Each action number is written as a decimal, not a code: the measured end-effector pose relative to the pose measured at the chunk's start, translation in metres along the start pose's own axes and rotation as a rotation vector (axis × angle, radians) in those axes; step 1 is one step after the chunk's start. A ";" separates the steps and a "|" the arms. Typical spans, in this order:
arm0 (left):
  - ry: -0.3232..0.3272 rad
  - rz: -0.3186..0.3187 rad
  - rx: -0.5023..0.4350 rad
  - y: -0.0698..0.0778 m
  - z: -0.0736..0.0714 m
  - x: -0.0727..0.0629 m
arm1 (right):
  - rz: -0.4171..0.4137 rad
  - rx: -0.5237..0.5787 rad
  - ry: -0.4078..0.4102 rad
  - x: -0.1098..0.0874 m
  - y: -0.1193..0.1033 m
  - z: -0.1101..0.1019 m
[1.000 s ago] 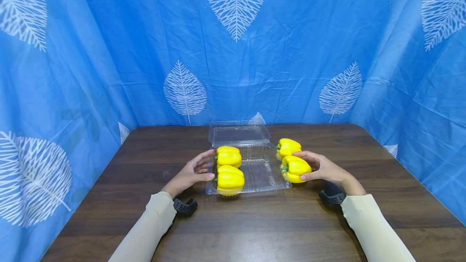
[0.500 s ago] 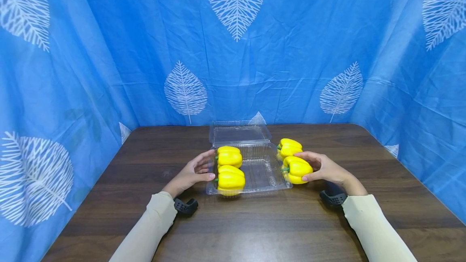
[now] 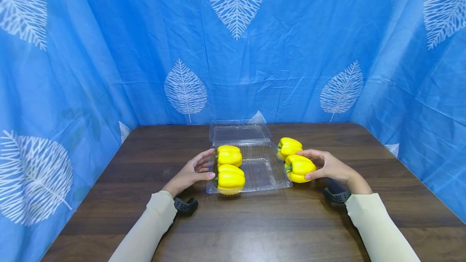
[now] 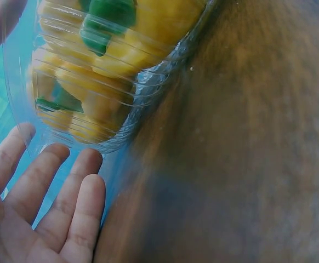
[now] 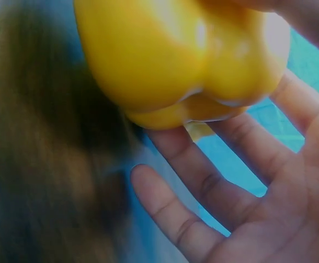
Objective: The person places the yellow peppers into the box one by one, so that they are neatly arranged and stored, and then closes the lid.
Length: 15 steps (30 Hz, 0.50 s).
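Our left hand (image 3: 187,176), fingers apart, perhaps touches the box (image 3: 258,173) mid-frame; our right hand (image 3: 334,169) clamps a pepper (image 3: 300,168), centre right: pick-up, we judge, needing a lift boxward.

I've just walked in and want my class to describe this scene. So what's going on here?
Someone's right hand grips a yellow pepper just outside the right side of a clear plastic box on a wooden table; whether that pepper is lifted is unclear. The left hand is at the box's left side. Two other peppers lie inside along that side, while a fourth pepper sits outside, beyond the held one. The lid is open at the back.
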<state>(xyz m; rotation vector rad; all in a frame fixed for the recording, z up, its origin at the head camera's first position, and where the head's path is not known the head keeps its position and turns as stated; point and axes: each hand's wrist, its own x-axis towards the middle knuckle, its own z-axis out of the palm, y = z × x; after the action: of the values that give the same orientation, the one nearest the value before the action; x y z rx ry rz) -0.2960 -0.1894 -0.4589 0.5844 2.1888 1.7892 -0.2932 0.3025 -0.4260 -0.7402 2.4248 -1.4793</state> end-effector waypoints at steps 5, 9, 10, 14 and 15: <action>-0.001 0.001 0.000 0.000 0.000 0.001 | 0.003 -0.027 0.018 -0.003 -0.004 -0.005; 0.000 0.001 -0.001 -0.001 -0.001 0.001 | -0.005 -0.046 0.032 -0.004 -0.008 -0.008; 0.000 0.000 -0.001 -0.001 -0.001 0.002 | -0.008 -0.051 0.037 -0.005 -0.009 -0.009; -0.002 0.000 -0.002 -0.001 -0.001 0.001 | -0.016 -0.050 0.049 -0.006 -0.013 -0.010; -0.002 0.001 -0.002 -0.001 -0.001 0.001 | -0.019 -0.046 0.050 -0.006 -0.013 -0.010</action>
<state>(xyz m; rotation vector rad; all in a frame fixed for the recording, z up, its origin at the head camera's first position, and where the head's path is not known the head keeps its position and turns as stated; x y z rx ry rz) -0.2977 -0.1899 -0.4598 0.5874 2.1851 1.7903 -0.2885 0.3086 -0.4100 -0.7457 2.5031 -1.4710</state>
